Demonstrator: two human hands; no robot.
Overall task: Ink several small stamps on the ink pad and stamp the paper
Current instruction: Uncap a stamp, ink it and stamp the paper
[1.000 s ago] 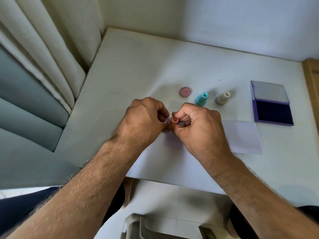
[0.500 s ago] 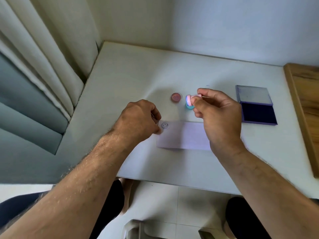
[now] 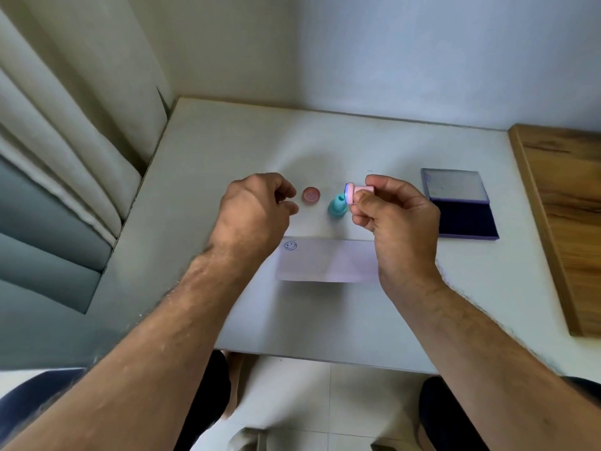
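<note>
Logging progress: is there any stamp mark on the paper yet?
Yes, one blue smiley print sits at the far left corner of the paper.

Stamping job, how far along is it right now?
Done: one blue smiley print sits at the paper's left corner. In hand: the right hand holds the pink stamp sideways, its inked face showing. Left: the teal stamp stands unused, and most of the paper is blank.

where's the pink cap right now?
Head view: the pink cap lies flat on the white table, left of the teal stamp and just right of the left hand, beyond the paper.
</note>
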